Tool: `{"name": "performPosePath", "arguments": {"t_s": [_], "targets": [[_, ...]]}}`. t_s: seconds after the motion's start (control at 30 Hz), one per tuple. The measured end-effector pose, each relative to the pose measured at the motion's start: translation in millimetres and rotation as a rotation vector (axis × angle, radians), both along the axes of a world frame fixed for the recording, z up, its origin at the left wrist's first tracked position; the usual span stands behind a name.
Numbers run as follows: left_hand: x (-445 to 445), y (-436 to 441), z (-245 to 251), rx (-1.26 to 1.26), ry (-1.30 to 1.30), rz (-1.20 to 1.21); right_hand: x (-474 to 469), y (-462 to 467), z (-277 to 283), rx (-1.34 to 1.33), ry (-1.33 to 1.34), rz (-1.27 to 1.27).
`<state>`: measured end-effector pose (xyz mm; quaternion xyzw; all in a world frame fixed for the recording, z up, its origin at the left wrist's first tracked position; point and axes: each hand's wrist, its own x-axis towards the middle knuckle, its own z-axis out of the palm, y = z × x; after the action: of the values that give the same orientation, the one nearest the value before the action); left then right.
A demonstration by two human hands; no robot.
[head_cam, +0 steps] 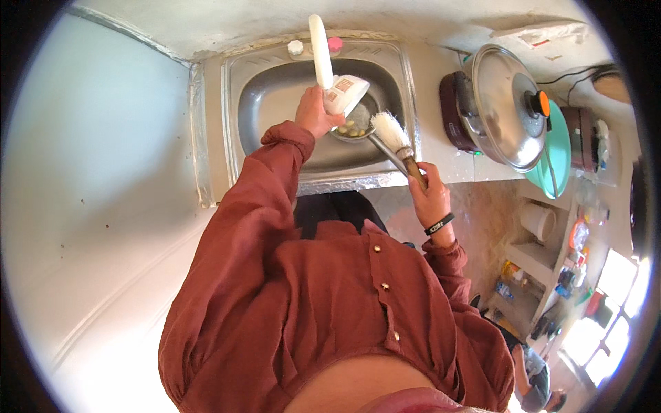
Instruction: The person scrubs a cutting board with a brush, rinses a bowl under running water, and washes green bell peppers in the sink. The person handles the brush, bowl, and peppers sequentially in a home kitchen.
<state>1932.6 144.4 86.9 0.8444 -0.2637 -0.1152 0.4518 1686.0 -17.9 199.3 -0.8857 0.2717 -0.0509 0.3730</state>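
Note:
My left hand [313, 114] grips a white bowl or tub [347, 94] with brown print. The bowl is tipped on its side over the stainless steel sink [279, 113], its mouth facing down to the right. Below it in the basin is a round metal strainer or ladle [352, 138], partly hidden, with several small yellowish-green pieces [347, 128] in it. My right hand [431, 193] holds a brush [391, 130] with pale bristles and a wooden handle, bristles up over the basin's right side. A metal handle [388, 154] slants down beside the brush; whether my fingers also hold it is unclear.
A white faucet spout [321, 51] reaches over the sink between a white knob [295, 47] and a pink knob [335, 44]. On the counter at right stand a lidded metal pot [503, 113] and a turquoise basin [560, 144]. A person [534, 374] is at the lower right.

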Motion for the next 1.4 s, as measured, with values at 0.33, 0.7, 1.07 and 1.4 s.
{"name": "performPosePath", "arguments": {"t_s": [0.33, 0.7, 1.07, 1.4], "targets": [[-21.0, 44.0, 10.1, -0.050, -0.141, -0.028, 8.1, -13.8, -3.3, 0.012, 0.054, -0.021], [-0.4, 45.1, 1.2, 0.254, -0.339, 0.113, 70.3, 16.1, -9.2, 0.025, -0.164, 0.268], [1.8, 52.6, -5.7, 0.259, -0.301, -0.182, 36.5, -10.5, -22.2, 0.241, 0.055, 0.091], [13.4, 6.5, -0.9, 0.175, -0.365, -0.304, 9.9, -19.4, -24.9, 0.258, 0.054, -0.078]]}}
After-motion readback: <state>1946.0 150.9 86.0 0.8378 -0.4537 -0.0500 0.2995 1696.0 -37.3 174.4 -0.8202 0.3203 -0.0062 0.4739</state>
